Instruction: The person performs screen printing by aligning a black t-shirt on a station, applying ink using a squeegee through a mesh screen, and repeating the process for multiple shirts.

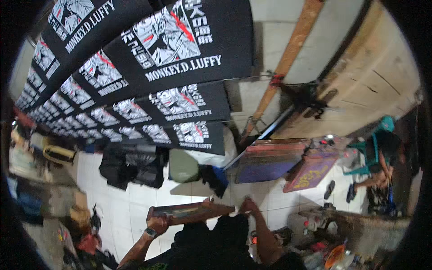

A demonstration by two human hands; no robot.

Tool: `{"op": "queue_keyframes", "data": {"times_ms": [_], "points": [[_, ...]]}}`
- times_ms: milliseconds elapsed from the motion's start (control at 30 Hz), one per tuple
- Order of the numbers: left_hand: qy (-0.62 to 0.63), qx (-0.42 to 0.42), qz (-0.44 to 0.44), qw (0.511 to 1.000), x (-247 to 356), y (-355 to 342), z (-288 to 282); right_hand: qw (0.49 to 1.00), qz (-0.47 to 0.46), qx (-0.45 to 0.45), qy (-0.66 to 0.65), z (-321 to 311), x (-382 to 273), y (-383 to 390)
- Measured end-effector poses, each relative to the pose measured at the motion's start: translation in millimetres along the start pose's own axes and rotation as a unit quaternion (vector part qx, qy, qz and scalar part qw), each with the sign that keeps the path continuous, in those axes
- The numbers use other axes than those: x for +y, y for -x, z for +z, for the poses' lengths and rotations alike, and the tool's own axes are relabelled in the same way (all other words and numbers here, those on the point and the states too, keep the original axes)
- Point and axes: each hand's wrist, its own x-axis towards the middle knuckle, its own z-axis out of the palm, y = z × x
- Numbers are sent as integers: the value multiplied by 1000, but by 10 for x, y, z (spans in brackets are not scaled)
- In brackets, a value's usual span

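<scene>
In front of my body a brown wooden-edged screen-printing frame [191, 213] is tilted, its long side running across to the right. My left hand [158, 224], with a watch on the wrist, is closed around the frame's left end. Beside the right end is my right hand [247, 206], with a narrow gap seeming to part them. Its fingers are bent and blurred, so their grip is unclear. My dark clothing covers the area under the frame.
Rows of black printed fabric [184, 54] hang at upper left. Dark cloth [135, 166] and an olive stool-like object [183, 165] stand ahead. Purple-faced frames [270, 166] lean to the right. A person [382, 162] sits by a teal chair [360, 157] at far right. Clutter lines both sides.
</scene>
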Motion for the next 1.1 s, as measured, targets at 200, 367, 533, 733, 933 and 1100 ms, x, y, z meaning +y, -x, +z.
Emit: {"op": "queue_keyframes", "data": {"times_ms": [200,367,533,733,933,1100], "points": [[348,6,183,919,-746,-58,130,998,-22,-22,54,1157,969,1646],[278,-154,372,872,-1177,-569,409,1000,3,7,-12,1877,1869,2468],[280,-231,327,872,-169,-494,-539,985,-9,109,-133,3068,2876,3299],[200,-292,484,800,-62,312,367,932,30,212,-293,5202,4227,4206],[-273,-355,804,390,430,1685,820,802,-3,368,-470,7867,5660,5129],[-369,-532,737,196,734,2308,1554,863,70,435,-248,8456,5432,5763]]}}
